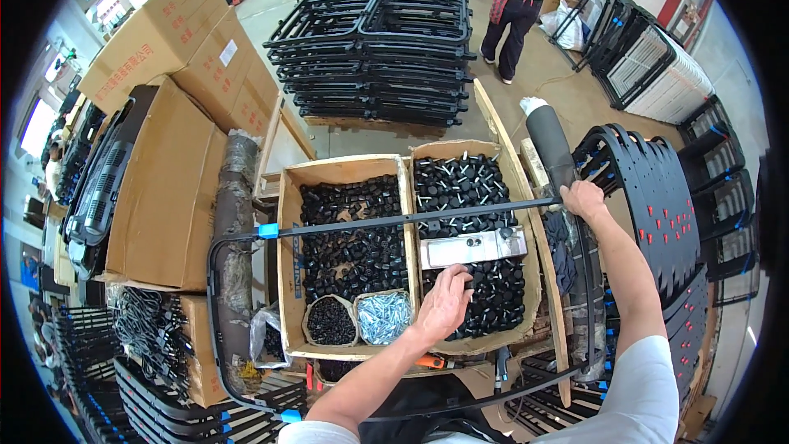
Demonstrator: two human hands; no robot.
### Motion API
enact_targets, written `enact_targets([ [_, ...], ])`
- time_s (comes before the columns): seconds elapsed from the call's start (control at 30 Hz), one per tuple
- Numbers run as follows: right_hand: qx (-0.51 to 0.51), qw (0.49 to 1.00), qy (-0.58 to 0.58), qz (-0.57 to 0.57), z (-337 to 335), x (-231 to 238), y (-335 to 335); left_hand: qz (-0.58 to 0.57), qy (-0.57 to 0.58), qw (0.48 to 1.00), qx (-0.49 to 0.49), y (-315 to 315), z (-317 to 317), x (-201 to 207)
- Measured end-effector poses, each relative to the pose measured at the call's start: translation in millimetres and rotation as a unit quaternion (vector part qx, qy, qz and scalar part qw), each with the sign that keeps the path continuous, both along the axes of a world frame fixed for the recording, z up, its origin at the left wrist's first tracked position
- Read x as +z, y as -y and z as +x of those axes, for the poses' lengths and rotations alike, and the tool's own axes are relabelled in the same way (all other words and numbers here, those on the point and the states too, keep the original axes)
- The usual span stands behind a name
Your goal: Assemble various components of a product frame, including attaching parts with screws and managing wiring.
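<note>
A black tubular metal frame (411, 218) with rounded corners and blue tape pieces lies across a wooden bin (404, 197) with two compartments. My right hand (583, 200) is closed around the frame's far right corner. Over the right compartment, my left hand (444, 304) has its fingers curled together among black round knobs with screw studs (460, 181); whatever lies between its fingertips is too hidden to name. Just beyond that hand a silver-white metal plate (472, 249) rests on the knobs. The left compartment holds small black plastic caps (349, 230).
Silver screws (384, 317) and small black parts (330, 321) fill two containers at the bin's near left. Wrapped rolls flank the bin. Cardboard boxes (168, 189) stand left, stacked black frames (370, 41) ahead, curved black panels (657, 197) right. A person (518, 8) stands farther off.
</note>
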State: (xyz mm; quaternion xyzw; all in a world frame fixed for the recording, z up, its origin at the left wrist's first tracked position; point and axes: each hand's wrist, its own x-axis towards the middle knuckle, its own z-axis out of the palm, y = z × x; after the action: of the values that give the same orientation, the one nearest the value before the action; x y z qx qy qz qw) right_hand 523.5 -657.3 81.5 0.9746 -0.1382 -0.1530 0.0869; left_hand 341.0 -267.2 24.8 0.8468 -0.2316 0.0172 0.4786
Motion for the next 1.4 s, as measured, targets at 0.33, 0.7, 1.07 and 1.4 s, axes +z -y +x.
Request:
enact_targets([
  [0.33,-0.081,0.996,0.028,0.02,-2.8,-6.6,-13.1,-0.03,0.013,0.999,0.021,-25.0,-27.1,9.0],
  [0.7,0.025,0.999,-0.004,-0.02,-20.5,4.4,-67.3,-0.052,0.018,0.998,0.03,-56.7,-41.9,23.0],
  [1.07,-0.019,0.681,-0.254,0.687,-131.3,19.7,-269.6,-0.116,0.014,0.993,0.011,-86.1,-49.7,20.1],
  [1.4,0.255,0.84,-0.142,0.458,-126.8,57.6,-333.7,-0.217,-0.033,0.973,0.078,-127.2,-39.8,4.7],
])
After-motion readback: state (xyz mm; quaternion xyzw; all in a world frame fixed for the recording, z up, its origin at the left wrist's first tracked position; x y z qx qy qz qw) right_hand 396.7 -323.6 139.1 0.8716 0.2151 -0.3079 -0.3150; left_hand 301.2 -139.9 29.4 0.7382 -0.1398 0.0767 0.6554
